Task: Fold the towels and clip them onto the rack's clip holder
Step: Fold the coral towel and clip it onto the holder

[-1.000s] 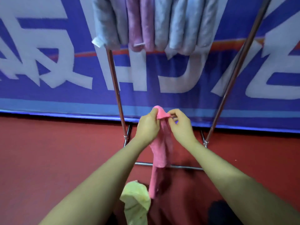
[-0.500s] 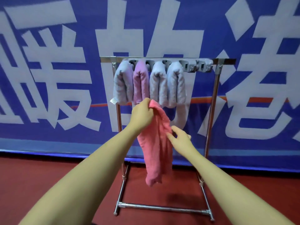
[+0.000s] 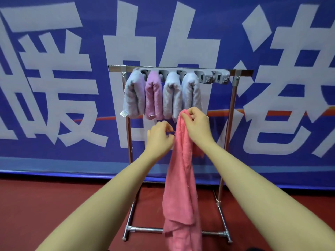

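I have the long salmon-pink terry towel (image 3: 183,178) hanging straight down, its long axis vertical from twelve to six o'clock. My right hand (image 3: 197,127) pinches its bunched top end, fingers curled round the cloth. My left hand (image 3: 159,140) sits just beside the towel at its nine o'clock, fingers loosely curled toward the cloth; I cannot tell whether they actually grip an edge. The grey plastic clip holder (image 3: 212,77) on the steel rack's top bar (image 3: 243,71) has free slots at about one o'clock from my right hand, which is the nearer one. Four folded towels (image 3: 161,95) already fill the slots to the left. I judge the pink one needs folding in half first, then lifting up and rightward.
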Demonstrator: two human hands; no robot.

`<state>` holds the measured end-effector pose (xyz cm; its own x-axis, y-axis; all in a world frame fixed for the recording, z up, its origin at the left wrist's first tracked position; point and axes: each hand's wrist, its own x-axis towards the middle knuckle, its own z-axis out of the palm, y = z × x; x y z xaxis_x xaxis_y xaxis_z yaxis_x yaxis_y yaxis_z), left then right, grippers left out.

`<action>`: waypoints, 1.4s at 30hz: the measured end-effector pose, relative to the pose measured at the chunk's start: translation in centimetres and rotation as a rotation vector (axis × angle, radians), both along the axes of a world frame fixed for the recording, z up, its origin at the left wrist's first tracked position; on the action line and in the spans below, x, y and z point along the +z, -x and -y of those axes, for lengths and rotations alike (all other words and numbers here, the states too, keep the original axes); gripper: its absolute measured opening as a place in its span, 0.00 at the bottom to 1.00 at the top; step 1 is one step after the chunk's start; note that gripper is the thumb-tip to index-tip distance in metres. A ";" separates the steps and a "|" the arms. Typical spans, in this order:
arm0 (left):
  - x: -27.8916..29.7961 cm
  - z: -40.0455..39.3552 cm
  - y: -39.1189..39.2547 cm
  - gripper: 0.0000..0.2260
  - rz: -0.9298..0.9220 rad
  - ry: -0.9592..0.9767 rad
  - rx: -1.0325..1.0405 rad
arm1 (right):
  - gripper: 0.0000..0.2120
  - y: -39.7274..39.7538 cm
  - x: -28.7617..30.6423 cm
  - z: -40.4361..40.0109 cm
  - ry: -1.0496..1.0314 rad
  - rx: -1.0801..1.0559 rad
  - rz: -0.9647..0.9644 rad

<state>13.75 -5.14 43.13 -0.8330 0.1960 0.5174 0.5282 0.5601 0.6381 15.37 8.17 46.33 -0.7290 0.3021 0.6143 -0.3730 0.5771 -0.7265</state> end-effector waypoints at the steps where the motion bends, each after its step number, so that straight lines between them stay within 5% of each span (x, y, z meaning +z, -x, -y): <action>1: -0.1 -0.1 -0.5 0.08 0.015 0.056 -0.027 | 0.08 0.0 0.2 0.2 -0.005 0.002 -0.010; 8: -1.1 -1.1 -1.9 0.17 0.034 0.103 -0.073 | 0.06 -0.5 1.7 0.6 -0.015 -0.002 -0.121; 12: -1.4 -1.7 -1.7 0.23 -0.026 -0.059 -0.005 | 0.10 -0.7 2.2 0.1 -0.212 -0.142 -0.158; 22: -2.8 -2.4 1.9 0.09 0.128 0.109 0.105 | 0.10 0.2 2.5 -1.1 -0.207 -0.190 -0.246; 27: -1.3 -1.8 3.1 0.10 0.176 -0.144 0.055 | 0.12 0.2 1.8 -3.4 -0.395 -0.300 0.000; 34: 1.7 -0.1 4.8 0.10 -0.019 0.036 0.078 | 0.11 1.1 -1.3 -4.8 -0.742 -0.374 -0.151; 38: 2.7 0.5 4.8 0.10 -0.018 -0.035 -0.011 | 0.14 1.7 -2.0 -3.3 -0.781 -0.320 -0.254; 42: 3.9 0.7 4.6 0.08 -0.004 -0.030 -0.136 | 0.29 1.5 -1.9 -1.0 -0.750 -0.164 -0.017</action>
